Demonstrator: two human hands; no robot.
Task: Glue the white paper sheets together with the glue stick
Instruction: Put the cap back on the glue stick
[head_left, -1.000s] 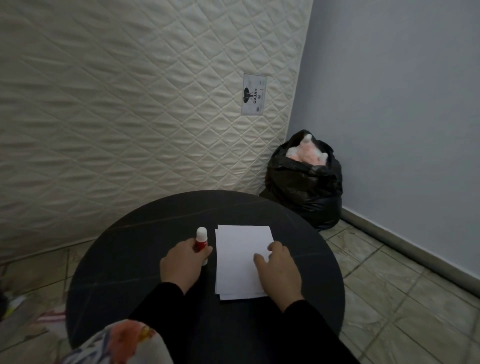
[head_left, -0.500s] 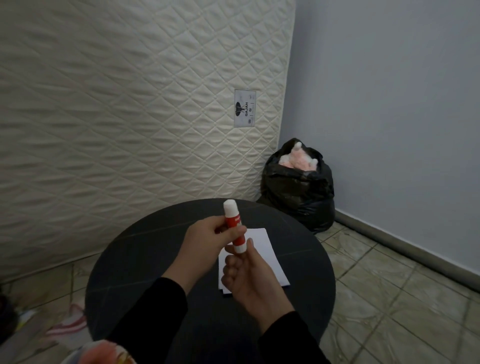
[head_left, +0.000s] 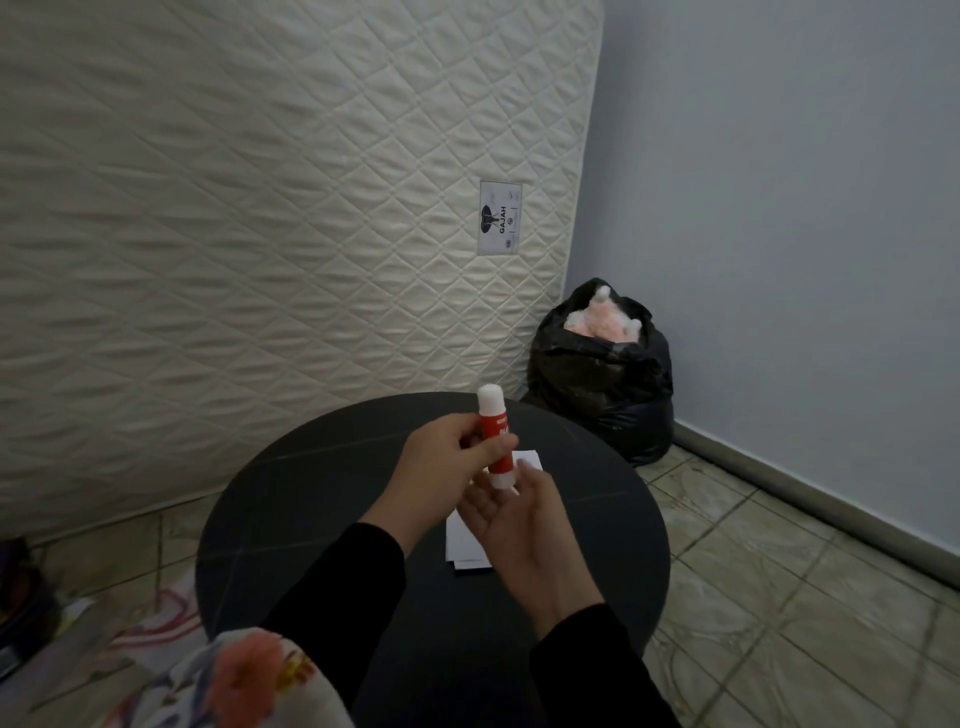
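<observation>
My left hand (head_left: 439, 462) grips a red glue stick (head_left: 493, 434) with a white cap, held upright above the round black table (head_left: 291, 519). Just below it my right hand (head_left: 511, 512) is raised palm up with its fingers relaxed, and its fingertips are at the stick's white bottom end. The white paper sheets (head_left: 465, 543) lie flat on the table under both hands. Most of the stack is hidden; only its near-left corner and a far corner (head_left: 527, 460) show.
A quilted cream mattress (head_left: 260, 234) leans upright behind the table. A stuffed black rubbish bag (head_left: 602, 374) sits in the corner by the grey wall. Tiled floor lies to the right. Floral cloth (head_left: 244, 680) covers my lap at the bottom left.
My left hand lifted the glue stick off the table beside the sheets. My right hand left the paper and rose to the stick's lower end. The view has tilted upward.
</observation>
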